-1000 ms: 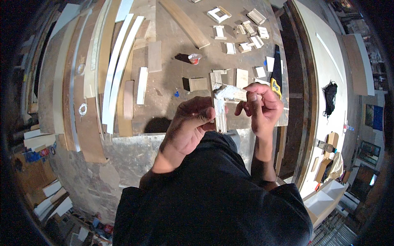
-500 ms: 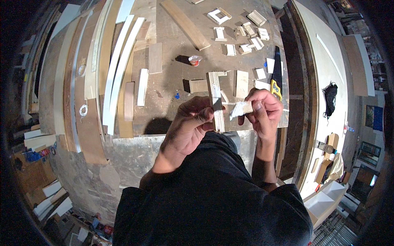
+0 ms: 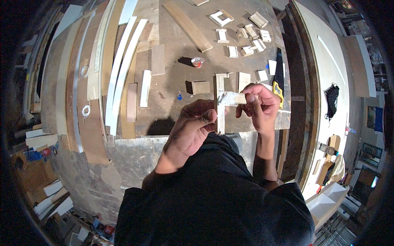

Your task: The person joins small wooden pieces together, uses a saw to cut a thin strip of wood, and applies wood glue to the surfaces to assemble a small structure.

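My left hand (image 3: pixel 193 125) is closed on a strip of plywood (image 3: pixel 220 117), held upright with its layered edge toward me. Between the fingertips of my right hand (image 3: pixel 262 107) is a short wood piece (image 3: pixel 236 98), its end against the middle of the strip so that the two form a sideways T. A whitish smear shows around where they meet. Just beyond my hands a small wooden block (image 3: pixel 200 87) rests on the workbench (image 3: pixel 180 119). To the right of my right hand lies a handsaw (image 3: pixel 278 86) with a yellow handle.
Several small wooden assemblies (image 3: pixel 247 30) stand at the far right of the bench, near a square frame (image 3: pixel 221 18). A small cup (image 3: pixel 198 62) sits mid-bench. A long board (image 3: pixel 188 26) lies beyond it, and white strips (image 3: pixel 123 74) line the left. Another table (image 3: pixel 320 82) stands at right.
My right hand has brought the short wood piece leftward and up against the plywood strip. Half a second ago there was a gap between them. The left hand keeps its grip.
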Tool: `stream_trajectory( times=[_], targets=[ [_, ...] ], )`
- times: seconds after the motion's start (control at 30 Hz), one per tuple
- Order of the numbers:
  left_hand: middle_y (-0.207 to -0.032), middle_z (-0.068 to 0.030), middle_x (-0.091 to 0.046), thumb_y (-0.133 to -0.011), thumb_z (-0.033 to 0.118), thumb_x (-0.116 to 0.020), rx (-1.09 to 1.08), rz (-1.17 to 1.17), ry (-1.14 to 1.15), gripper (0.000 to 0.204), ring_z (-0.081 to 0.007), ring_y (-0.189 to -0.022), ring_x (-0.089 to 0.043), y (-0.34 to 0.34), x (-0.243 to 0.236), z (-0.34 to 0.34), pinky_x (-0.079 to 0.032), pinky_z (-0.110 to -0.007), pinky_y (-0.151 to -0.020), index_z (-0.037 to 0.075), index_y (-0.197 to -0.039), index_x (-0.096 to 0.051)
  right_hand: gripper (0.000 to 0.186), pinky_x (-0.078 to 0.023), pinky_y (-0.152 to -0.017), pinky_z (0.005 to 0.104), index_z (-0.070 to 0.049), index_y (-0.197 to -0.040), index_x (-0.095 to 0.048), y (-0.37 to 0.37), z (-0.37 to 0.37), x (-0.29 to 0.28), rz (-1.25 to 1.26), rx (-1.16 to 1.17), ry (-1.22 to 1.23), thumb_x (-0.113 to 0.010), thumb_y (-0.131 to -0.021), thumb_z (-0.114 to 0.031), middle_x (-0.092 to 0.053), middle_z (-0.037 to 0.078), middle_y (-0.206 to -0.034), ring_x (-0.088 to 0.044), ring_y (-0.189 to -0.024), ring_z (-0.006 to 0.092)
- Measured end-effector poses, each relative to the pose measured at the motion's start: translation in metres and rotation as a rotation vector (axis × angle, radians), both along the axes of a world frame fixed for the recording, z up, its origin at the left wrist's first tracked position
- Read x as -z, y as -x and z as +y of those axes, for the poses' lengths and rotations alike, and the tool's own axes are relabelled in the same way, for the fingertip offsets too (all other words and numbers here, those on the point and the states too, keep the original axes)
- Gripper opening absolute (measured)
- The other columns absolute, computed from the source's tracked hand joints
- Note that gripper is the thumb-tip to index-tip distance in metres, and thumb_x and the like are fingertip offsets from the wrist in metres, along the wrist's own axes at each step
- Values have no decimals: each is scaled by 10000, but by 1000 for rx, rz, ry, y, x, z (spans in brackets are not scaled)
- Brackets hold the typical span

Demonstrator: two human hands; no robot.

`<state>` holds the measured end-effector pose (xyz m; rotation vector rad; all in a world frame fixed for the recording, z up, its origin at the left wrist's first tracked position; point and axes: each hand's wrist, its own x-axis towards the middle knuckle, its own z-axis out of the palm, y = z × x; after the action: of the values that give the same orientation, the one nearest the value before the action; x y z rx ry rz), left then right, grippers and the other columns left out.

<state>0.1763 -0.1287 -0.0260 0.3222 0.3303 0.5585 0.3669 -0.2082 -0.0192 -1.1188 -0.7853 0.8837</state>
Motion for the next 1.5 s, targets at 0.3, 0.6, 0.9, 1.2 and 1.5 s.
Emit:
stream_trajectory(
  times=[0.3,0.6,0.9,1.2,1.5],
  targets=[
    [-1037,-95,-731,-923,57,-699,-49,-3,5,207,-157,-909,-710,-2,0,1,-610,-293,-756,29,-1127,-683,101,-545,-502,264,51,-987,-647,-6,-13,8,-37,-61,-36,-573,-984,-17,-591,39,-775,-527,-584,62],
    [-1075,-103,-720,-931,41,-678,-13,-16,3,221,-173,-957,-705,-2,0,0,-619,-336,-807,19,-1151,-667,88,-546,-512,267,38,-1019,-649,-2,8,1,-136,174,-85,-597,-993,-28,-587,32,-760,-511,-568,49],
    [-1074,-86,-716,-943,59,-669,-30,-15,38,226,-153,-961,-698,-2,1,3,-609,-320,-811,20,-1166,-662,104,-567,-521,284,75,-984,-646,1,-5,9,-124,44,-35,-607,-977,-21,-617,83,-845,-597,-637,110],
    [-1102,-103,-703,-958,72,-645,-77,-54,50,271,-184,-977,-694,2,22,5,-588,-325,-875,26,-1223,-608,144,-553,-485,288,64,-993,-646,-2,-11,14,89,-36,-18,-565,-1000,-55,-594,56,-790,-511,-529,78],
    [-1150,-148,-668,-958,121,-660,-50,-48,2,377,-237,-1038,-688,2,16,7,-577,-359,-945,30,-1304,-539,162,-537,-462,322,62,-1017,-639,-5,-2,5,125,34,3,-530,-1018,-58,-510,-1,-679,-434,-486,61]
  ],
)
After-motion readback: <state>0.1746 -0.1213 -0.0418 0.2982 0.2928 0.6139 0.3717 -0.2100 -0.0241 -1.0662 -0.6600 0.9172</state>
